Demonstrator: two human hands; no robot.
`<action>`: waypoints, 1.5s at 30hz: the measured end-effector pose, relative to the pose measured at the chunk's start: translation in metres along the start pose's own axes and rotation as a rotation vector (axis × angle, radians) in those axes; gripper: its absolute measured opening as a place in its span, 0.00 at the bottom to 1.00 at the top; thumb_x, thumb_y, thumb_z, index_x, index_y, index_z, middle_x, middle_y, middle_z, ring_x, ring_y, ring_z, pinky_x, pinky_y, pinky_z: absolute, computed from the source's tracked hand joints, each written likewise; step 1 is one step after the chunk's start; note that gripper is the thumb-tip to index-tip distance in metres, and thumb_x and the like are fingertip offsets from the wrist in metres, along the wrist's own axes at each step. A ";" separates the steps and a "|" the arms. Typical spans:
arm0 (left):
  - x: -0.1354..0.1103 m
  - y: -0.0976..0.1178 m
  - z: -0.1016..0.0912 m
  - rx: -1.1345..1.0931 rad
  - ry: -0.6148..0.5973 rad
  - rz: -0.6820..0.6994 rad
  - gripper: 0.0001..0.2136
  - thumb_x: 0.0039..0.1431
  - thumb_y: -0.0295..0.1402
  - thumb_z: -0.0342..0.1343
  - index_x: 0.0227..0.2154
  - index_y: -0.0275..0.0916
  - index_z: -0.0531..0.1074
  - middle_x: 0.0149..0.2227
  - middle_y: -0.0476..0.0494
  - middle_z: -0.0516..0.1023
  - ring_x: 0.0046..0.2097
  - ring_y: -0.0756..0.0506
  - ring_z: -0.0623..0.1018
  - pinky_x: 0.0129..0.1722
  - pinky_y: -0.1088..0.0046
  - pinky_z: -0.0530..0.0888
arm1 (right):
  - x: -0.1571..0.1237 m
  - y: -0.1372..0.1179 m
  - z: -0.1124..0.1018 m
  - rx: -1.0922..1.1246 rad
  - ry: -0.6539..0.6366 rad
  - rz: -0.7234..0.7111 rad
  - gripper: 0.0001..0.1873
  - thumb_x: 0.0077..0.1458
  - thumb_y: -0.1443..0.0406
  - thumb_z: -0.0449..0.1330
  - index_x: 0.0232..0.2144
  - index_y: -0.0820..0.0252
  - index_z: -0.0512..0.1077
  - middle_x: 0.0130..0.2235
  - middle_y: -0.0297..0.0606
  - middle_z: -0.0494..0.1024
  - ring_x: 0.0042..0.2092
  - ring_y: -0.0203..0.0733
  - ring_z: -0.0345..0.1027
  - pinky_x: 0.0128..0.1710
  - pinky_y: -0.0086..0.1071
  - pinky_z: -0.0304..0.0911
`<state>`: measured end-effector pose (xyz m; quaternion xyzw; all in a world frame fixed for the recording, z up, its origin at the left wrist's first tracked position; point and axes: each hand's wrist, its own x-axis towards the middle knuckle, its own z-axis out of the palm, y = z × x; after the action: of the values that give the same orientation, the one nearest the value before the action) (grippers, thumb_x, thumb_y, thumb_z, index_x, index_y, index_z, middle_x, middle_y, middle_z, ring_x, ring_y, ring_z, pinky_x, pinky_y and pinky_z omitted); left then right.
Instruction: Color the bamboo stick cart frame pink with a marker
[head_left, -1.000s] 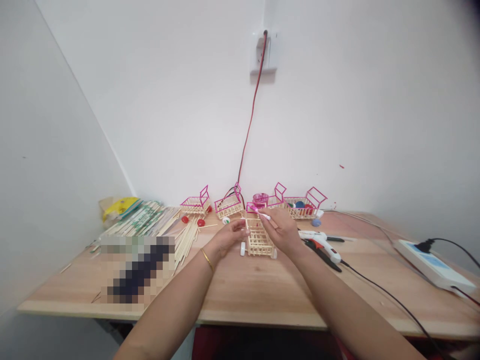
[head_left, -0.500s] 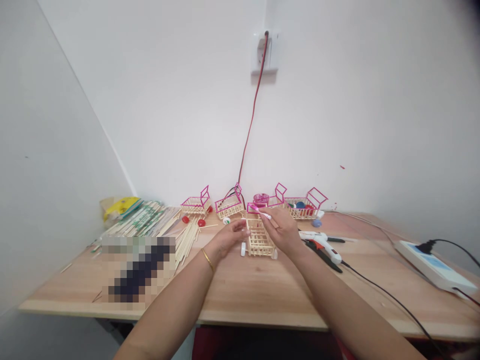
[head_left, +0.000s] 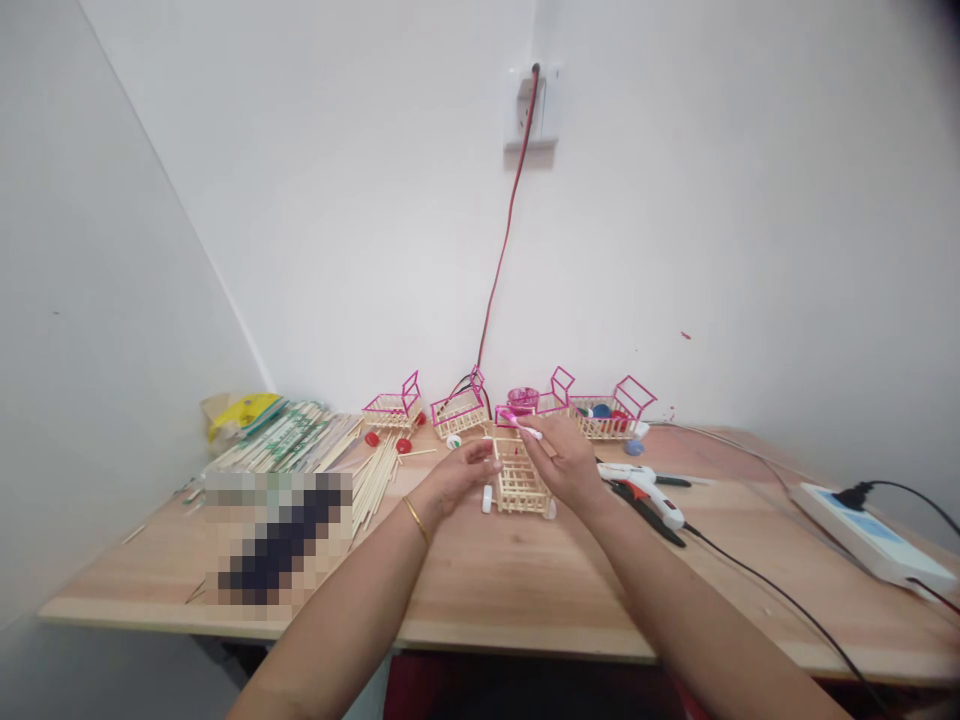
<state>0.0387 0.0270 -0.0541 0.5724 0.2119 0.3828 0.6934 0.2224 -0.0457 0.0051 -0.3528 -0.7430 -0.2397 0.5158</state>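
A small cart made of pale wooden sticks (head_left: 523, 490) stands in the middle of the table, with white wheels at its near end and a pink-painted frame at its far end. My left hand (head_left: 461, 472) is closed on the cart's far left side, fingers and thumb pinched at its edge. In my right hand (head_left: 566, 455) is a brush with a white handle (head_left: 531, 432). Its pink-smeared head rests at the cart's pink frame. A cup of pink paint (head_left: 523, 397) sits just behind.
Along the wall stand several similar carts, one at the far left (head_left: 394, 408) and one at the right (head_left: 606, 415). Loose sticks (head_left: 375, 480) and wrapped packets (head_left: 281, 440) lie left. A glue gun (head_left: 649, 490) and a power strip (head_left: 870, 535) with cables lie right.
Both hands, the brush and the cart keep nearly the same positions. Only a slight shift of the whole view shows.
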 end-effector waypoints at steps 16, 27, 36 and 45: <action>-0.002 0.004 0.003 0.025 -0.021 0.016 0.25 0.45 0.37 0.72 0.47 0.40 0.77 0.54 0.36 0.76 0.57 0.37 0.73 0.61 0.54 0.63 | -0.003 0.004 -0.008 -0.025 0.054 0.052 0.10 0.62 0.67 0.59 0.46 0.57 0.74 0.40 0.42 0.82 0.41 0.46 0.75 0.42 0.40 0.67; -0.003 0.007 0.004 0.032 -0.012 0.008 0.26 0.43 0.37 0.72 0.47 0.39 0.77 0.55 0.35 0.76 0.58 0.36 0.73 0.61 0.54 0.63 | -0.004 0.005 -0.007 -0.035 0.046 0.067 0.10 0.63 0.67 0.58 0.46 0.57 0.74 0.40 0.42 0.82 0.42 0.46 0.76 0.43 0.40 0.67; -0.004 0.006 0.005 0.002 -0.005 -0.002 0.26 0.43 0.37 0.73 0.47 0.40 0.77 0.56 0.35 0.75 0.59 0.35 0.72 0.62 0.53 0.63 | -0.004 0.004 -0.003 -0.032 0.042 0.043 0.11 0.63 0.67 0.58 0.47 0.57 0.74 0.39 0.43 0.83 0.41 0.46 0.76 0.42 0.40 0.67; -0.001 0.004 0.002 0.011 -0.024 0.009 0.26 0.44 0.38 0.73 0.48 0.39 0.76 0.56 0.35 0.75 0.58 0.35 0.73 0.62 0.53 0.63 | -0.002 0.003 -0.003 -0.016 0.014 0.048 0.11 0.64 0.65 0.57 0.47 0.57 0.75 0.40 0.43 0.83 0.40 0.46 0.76 0.41 0.40 0.67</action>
<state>0.0386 0.0246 -0.0503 0.5819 0.2031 0.3778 0.6910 0.2267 -0.0463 0.0039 -0.3730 -0.7288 -0.2355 0.5238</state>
